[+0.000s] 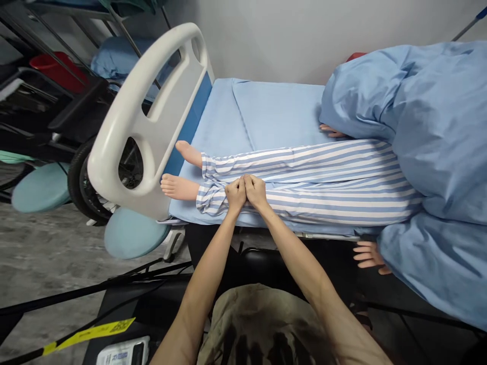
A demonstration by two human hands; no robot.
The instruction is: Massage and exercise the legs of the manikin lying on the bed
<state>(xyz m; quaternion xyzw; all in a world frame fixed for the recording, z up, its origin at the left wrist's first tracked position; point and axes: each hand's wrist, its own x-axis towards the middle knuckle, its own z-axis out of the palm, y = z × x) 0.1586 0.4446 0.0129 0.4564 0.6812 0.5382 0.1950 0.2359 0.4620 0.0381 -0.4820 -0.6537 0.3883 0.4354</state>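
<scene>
Manikin [304,175] lies on its back along the bed [277,114], feet toward the white footboard [150,116] and head end out of view under a blue sheet [429,126]. That sheet covers the body from the hips up and hangs over the bed's near edge. A grey wall [304,35] runs along the far edge. Left of the footboard stand a rack with folded blue linen [117,61] and a red basin [57,71], a black wheel [85,182], and two teal stools [133,233].

Striped trousers [327,200] are on both legs, their cuffs at the ankles; the feet [178,186] are bare, and nothing above the hips shows.

Both hands are at the near leg, close to the foot end and just above the cuff, side by side and touching. The left hand [235,195] and right hand [255,191] each form a narrow grip, fingers curled down onto the cloth; whether they pinch it or only press, I cannot tell. The manikin's own fingers [369,256] poke from under the sheet past the near edge, well apart from them.
</scene>
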